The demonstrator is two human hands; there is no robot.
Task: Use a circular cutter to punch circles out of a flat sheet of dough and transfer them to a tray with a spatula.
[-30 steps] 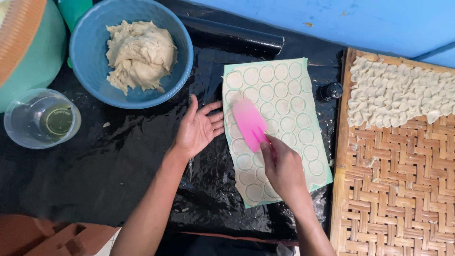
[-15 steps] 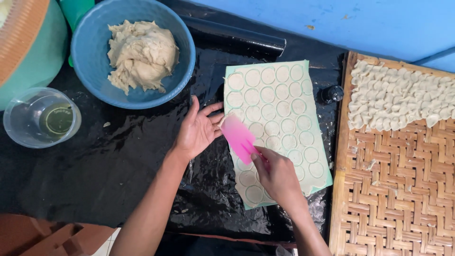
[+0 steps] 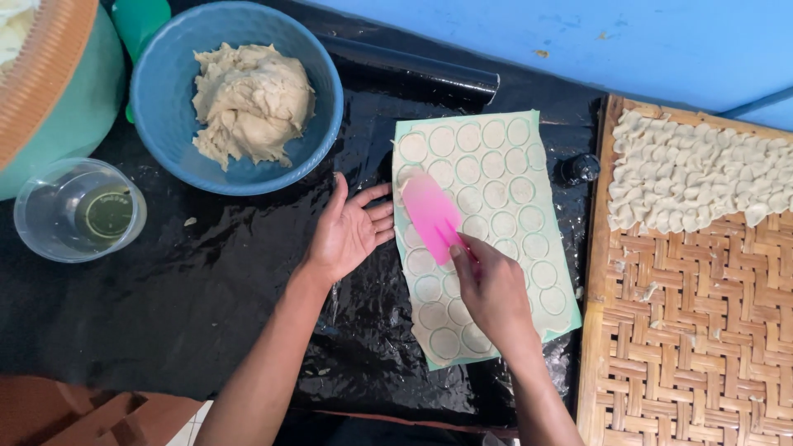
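Note:
A thin sheet of pale dough, scored with several rows of round cut-outs, lies on a light green mat on black plastic. My right hand grips a pink flat scraper and presses its blade onto the sheet's left side. Palm up, my left hand rests open on the black plastic just left of the sheet, fingertips near its edge.
A blue bowl with a lump of dough stands at the upper left. A clear plastic cup and a green container are at the far left. A woven bamboo tray at the right holds several shaped dough pieces.
My right hand has slid the pink scraper leftward and slightly down across the dough sheet, toward its left edge. My left hand has stayed in place.

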